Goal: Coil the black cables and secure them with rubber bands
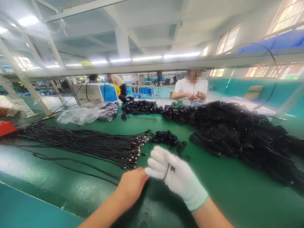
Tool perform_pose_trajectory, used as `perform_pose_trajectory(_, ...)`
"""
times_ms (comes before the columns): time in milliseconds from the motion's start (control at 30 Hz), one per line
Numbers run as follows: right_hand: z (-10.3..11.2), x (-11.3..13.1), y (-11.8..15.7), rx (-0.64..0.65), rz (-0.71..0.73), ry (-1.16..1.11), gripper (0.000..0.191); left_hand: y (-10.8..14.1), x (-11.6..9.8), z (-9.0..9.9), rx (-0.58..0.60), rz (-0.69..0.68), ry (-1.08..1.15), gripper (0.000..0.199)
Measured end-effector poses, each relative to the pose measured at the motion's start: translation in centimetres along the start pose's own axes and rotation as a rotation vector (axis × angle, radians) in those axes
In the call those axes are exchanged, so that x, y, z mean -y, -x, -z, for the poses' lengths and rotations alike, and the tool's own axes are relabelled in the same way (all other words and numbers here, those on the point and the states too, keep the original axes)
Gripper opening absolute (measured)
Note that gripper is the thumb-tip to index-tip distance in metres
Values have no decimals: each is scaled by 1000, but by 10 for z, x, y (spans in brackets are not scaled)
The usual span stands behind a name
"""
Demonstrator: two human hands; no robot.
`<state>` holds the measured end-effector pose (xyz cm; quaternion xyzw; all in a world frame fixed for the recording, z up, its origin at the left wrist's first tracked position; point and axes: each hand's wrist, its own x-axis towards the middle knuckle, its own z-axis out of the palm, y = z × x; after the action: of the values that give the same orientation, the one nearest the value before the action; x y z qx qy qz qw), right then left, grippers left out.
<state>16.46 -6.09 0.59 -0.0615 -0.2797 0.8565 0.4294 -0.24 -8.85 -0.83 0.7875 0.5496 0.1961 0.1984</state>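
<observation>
My left hand (133, 184) is bare, its fingers curled closed at the gloved fingertips of the other hand; what they hold is hidden. Loose black strands (90, 172) run from the left and disappear behind it. My right hand (169, 171), in a white glove, is closed around a thin black cable (166, 172) that crosses its palm, with a small dark end showing. Just beyond both hands lies a bundle of straight black cables (90, 142) with metal plug ends pointing right. A small heap of black rings (166, 138) sits beside those plugs.
A large pile of coiled black cables (228, 129) covers the right side of the green table (213, 196). Clear plastic bags (80, 115) lie at the back left, near a white-and-blue machine (92, 93). A red object (6, 128) stands at far left. A co-worker (190, 87) sits opposite.
</observation>
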Motion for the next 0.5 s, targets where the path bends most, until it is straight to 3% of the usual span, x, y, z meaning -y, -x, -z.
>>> perform_pose_trajectory(100,5,-2,-1,-67,-3,98,30,19,-18,8,2,-141,-349,20)
perform_pose_trajectory(200,6,-12,4,115,-207,158,34,12,-35,43,-82,-343,-429,16)
perform_pose_trajectory(267,3,-19,9,239,-337,132,39,-2,-36,64,-52,-377,-275,15)
perform_pose_trajectory(333,0,-25,12,282,-428,78,45,-14,-31,72,20,-320,-16,12)
perform_pose_trajectory(433,-4,-29,13,277,-468,4,52,-20,-14,58,79,-196,314,10)
perform_pose_trajectory(500,-6,-27,11,247,-403,-27,54,-17,-2,41,58,-101,416,18)
